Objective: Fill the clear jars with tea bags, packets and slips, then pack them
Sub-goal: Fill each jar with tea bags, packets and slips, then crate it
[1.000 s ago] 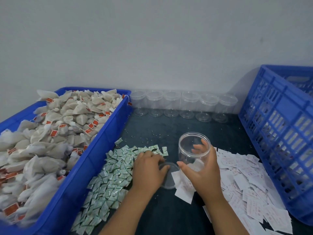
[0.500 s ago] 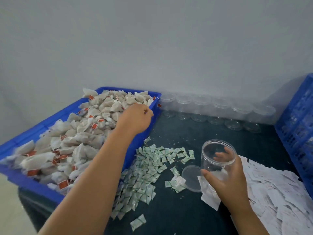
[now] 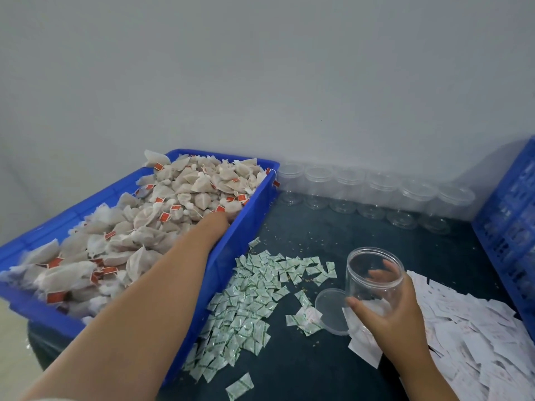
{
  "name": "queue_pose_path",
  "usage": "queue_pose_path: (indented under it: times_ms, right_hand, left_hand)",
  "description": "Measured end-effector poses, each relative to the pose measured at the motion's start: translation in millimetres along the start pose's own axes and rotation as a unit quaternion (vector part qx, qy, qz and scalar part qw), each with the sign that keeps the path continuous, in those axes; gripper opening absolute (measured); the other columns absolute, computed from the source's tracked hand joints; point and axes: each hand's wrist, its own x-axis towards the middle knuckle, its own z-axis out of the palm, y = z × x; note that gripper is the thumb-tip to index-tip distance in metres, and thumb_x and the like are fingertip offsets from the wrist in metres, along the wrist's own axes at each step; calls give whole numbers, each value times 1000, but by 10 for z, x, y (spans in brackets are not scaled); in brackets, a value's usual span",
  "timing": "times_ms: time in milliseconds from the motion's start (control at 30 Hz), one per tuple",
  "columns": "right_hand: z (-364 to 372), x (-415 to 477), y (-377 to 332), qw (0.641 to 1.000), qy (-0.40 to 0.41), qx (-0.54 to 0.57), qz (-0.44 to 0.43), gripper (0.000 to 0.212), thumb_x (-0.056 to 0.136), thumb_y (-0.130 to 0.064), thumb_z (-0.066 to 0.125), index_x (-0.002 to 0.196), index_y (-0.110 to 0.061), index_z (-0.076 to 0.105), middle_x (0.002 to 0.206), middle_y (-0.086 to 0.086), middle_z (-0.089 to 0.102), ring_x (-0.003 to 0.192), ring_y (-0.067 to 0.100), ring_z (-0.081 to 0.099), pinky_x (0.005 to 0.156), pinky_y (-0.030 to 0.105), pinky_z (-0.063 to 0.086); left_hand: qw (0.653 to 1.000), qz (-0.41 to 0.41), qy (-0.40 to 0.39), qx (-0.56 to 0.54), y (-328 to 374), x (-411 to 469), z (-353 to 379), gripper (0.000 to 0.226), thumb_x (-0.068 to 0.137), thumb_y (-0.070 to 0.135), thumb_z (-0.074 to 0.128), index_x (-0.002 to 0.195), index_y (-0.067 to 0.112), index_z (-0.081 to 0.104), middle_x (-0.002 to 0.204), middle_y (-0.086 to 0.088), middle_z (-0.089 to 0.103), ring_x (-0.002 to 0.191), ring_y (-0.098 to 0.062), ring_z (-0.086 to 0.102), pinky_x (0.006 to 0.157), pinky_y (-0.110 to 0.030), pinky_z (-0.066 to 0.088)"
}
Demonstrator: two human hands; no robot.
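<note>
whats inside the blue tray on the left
A heap of white tea bags with red tags fills the blue tray. The left hand reaches in among them; bags cover its fingers, so whether they grip one cannot be seen. The tray floor is hidden too.

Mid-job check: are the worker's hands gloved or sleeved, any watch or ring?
No gloves. The right hand is bare, with no ring or watch showing. The left hand looks bare too, though tea bags hide its fingers. The left forearm and right forearm are uncovered; no sleeve shows.
</note>
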Motion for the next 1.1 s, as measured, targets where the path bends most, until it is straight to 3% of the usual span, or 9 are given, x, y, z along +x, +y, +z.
queue_pose_path:
  times_ms: [200, 467, 567, 667, 767, 867, 933, 1033, 1100]
  right_hand:
    - [7, -15, 7, 1000, 1, 9, 9, 92, 60, -59, 96, 138, -62, 46, 134, -27, 64, 121, -9, 63, 101, 29, 49]
    - [-11, 8, -7, 1000, 11, 22, 16, 88, 58, -61, 94, 132, -67, 47, 130, -30, 65, 118, -7, 66, 101, 32, 50]
    - [-12, 16, -18, 999, 19, 31, 19, 88, 55, -67, 92, 131, -67, 47, 131, -29, 65, 117, -8, 66, 99, 29, 50]
    - [-23, 13, 4, 999, 19, 33, 20, 89, 56, -68, 92, 133, -66, 47, 131, -27, 66, 118, -6, 66, 100, 32, 51]
    - [-33, 22, 31, 999, 11, 38, 23, 93, 56, -68, 93, 137, -61, 48, 133, -23, 66, 121, -1, 68, 105, 39, 52]
    - [-35, 28, 23, 999, -5, 36, 18, 93, 58, -66, 93, 139, -63, 46, 134, -24, 66, 121, 0, 68, 104, 36, 52]
    - [-25, 18, -3, 999, -16, 32, 12, 91, 60, -63, 92, 137, -67, 45, 133, -27, 65, 121, -4, 67, 101, 29, 51]
    - [-18, 7, -40, 999, -26, 27, 8, 86, 60, -58, 92, 132, -71, 46, 132, -30, 65, 122, -6, 65, 96, 17, 50]
    - [-32, 13, -44, 999, -23, 31, 8, 84, 62, -56, 93, 131, -70, 48, 131, -29, 65, 122, -5, 65, 94, 10, 52]
  left_hand:
    - [999, -31, 12, 11, -33, -13, -17, 37, 111, 29, 43, 142, 30, 63, 145, -16, 56, 124, -37, 61, 111, -49, 47]
    - [997, -43, -11, 62, 21, -80, -50, 39, 105, 10, 47, 138, 18, 66, 130, -13, 68, 107, -32, 70, 97, -46, 59]
    - [993, -42, 101, 41, 58, -97, -153, 39, 97, 25, 64, 136, 19, 65, 126, -10, 69, 107, -29, 69, 89, -42, 58]
    - [968, -25, 222, -116, 141, -132, -293, 49, 88, 35, 70, 135, 22, 62, 106, 0, 69, 87, -16, 66, 84, -41, 60]
    - [942, 36, 257, -211, 357, -290, -442, 43, 89, 40, 69, 129, 26, 62, 105, 5, 66, 90, -17, 68, 78, -40, 60]
    - [929, 112, 204, -288, 682, -547, -499, 22, 89, 39, 68, 108, 29, 65, 102, 4, 72, 86, -17, 73, 67, -33, 61]
    - [925, 158, 117, -324, 925, -717, -427, 22, 89, 30, 70, 109, 20, 67, 104, -1, 74, 90, -19, 75, 73, -39, 67]
    - [947, 190, 38, -256, 1199, -887, -184, 21, 85, 31, 70, 101, 19, 66, 102, -6, 72, 96, -25, 73, 81, -45, 65]
    - [969, 191, 16, -158, 1262, -914, 74, 9, 90, 32, 71, 94, 27, 64, 90, 5, 70, 78, -10, 68, 67, -31, 56]
